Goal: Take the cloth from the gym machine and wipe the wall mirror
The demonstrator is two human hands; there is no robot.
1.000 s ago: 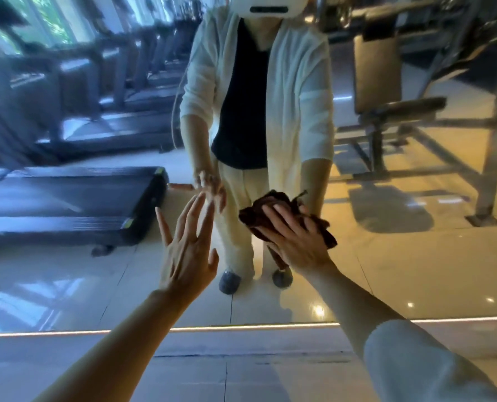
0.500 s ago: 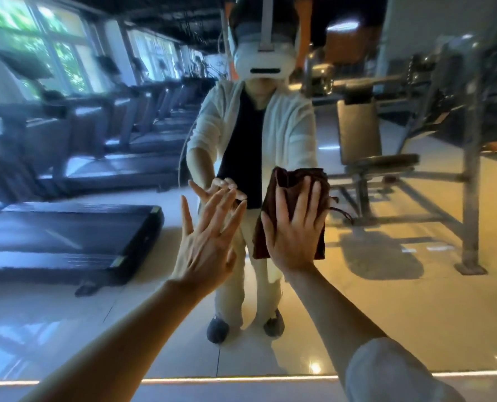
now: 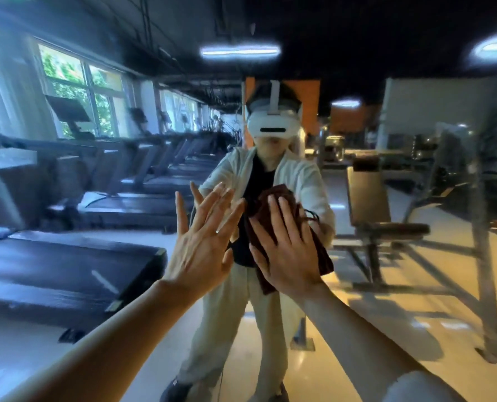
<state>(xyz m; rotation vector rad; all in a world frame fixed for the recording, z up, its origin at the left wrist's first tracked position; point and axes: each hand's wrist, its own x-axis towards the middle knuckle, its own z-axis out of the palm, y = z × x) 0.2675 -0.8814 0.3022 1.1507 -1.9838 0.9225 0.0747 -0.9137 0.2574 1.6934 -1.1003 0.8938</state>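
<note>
The wall mirror [image 3: 386,285] fills the whole view and reflects the gym and a person in a white headset. A dark brown cloth [image 3: 319,253] is pressed flat against the glass under my right hand [image 3: 288,253], whose fingers are spread over it. My left hand [image 3: 201,245] is flat on the mirror just left of the cloth, fingers apart and holding nothing, with a ring on one finger. Each hand meets its own reflection.
Reflected in the glass are a row of treadmills [image 3: 67,265] on the left, windows [image 3: 76,91] behind them, and a weight bench with a metal frame [image 3: 386,227] on the right over a shiny tiled floor.
Both hands have slid up the mirror, the right one taking the cloth with it and flattening over it. My view has tilted up, so the floor edge has left the frame.
</note>
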